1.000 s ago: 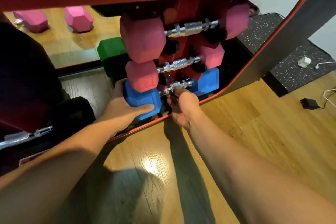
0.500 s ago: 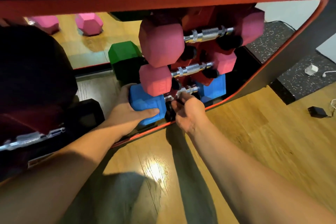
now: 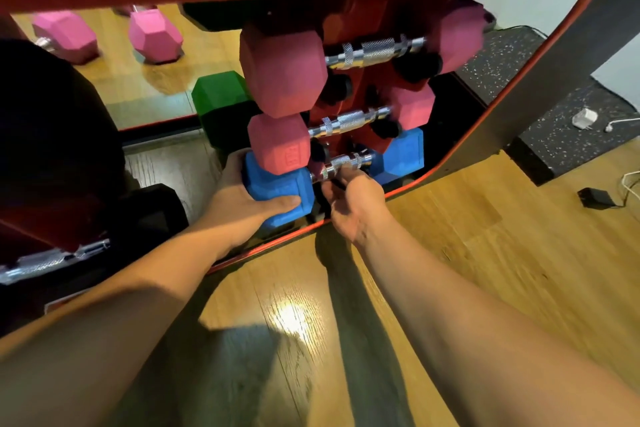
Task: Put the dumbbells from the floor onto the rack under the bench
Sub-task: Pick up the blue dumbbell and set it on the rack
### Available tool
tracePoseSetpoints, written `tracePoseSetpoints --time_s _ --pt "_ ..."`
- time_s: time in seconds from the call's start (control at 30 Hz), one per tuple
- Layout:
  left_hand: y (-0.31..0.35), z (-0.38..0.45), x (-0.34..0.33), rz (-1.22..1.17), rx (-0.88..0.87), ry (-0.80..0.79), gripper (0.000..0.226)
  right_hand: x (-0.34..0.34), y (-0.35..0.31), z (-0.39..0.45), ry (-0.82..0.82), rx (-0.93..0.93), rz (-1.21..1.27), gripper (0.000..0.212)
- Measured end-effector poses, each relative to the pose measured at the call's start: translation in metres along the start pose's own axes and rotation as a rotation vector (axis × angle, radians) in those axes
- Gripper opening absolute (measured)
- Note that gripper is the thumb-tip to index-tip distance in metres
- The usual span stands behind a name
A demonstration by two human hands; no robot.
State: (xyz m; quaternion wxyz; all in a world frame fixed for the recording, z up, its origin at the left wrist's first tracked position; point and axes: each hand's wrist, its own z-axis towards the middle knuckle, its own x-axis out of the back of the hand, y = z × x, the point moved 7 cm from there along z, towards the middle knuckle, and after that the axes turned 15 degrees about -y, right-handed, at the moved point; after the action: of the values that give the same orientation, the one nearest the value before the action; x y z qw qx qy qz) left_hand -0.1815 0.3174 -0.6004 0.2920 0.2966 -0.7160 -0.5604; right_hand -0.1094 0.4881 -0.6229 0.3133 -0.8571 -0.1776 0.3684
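Note:
A blue dumbbell (image 3: 277,189) lies at the bottom of the red rack (image 3: 360,14) under the bench. My left hand (image 3: 242,199) cups its near blue head, thumb across the front. My right hand (image 3: 353,199) has its fingers curled on the chrome handle. Above it rest a red dumbbell (image 3: 278,144) and a larger dark pink dumbbell (image 3: 282,69), both on the rack. A pink dumbbell (image 3: 154,35) lies on the floor beyond the bench, at the upper left.
The bench's black and red frame (image 3: 540,80) surrounds the rack. A green and black dumbbell head (image 3: 218,94) sits left of the rack. Another dumbbell with a chrome handle (image 3: 52,262) lies at the far left. A speckled mat (image 3: 561,135), charger and cables lie at the right.
The view has shifted slightly. My right hand has slid a little along the blue dumbbell's handle; my left hand stays on the blue head.

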Motion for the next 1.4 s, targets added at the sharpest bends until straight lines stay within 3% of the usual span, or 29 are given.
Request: tracePoseSetpoints --time_s 0.2,0.43,0.63,0.93,1.4 --pt "-0.007 0.001 0.008 -0.014 0.013 0.008 0.089 -0.002 0.001 -0.003 0.000 -0.014 0.031 0.040" --pt "-0.013 -0.005 0.015 -0.020 0.028 0.020 0.085 -0.006 0.007 -0.005 -0.021 -0.015 0.010 0.046" --pt "-0.013 -0.004 0.014 -0.039 0.039 0.012 0.097 -0.009 0.006 -0.006 -0.030 -0.015 -0.004 0.035" --pt "-0.007 -0.006 0.012 -0.033 0.010 0.019 0.083 -0.005 0.003 -0.003 -0.016 0.002 -0.017 0.029" --pt "0.000 0.000 0.003 -0.036 -0.028 -0.010 0.084 0.001 -0.003 0.003 0.007 0.014 -0.005 0.016"
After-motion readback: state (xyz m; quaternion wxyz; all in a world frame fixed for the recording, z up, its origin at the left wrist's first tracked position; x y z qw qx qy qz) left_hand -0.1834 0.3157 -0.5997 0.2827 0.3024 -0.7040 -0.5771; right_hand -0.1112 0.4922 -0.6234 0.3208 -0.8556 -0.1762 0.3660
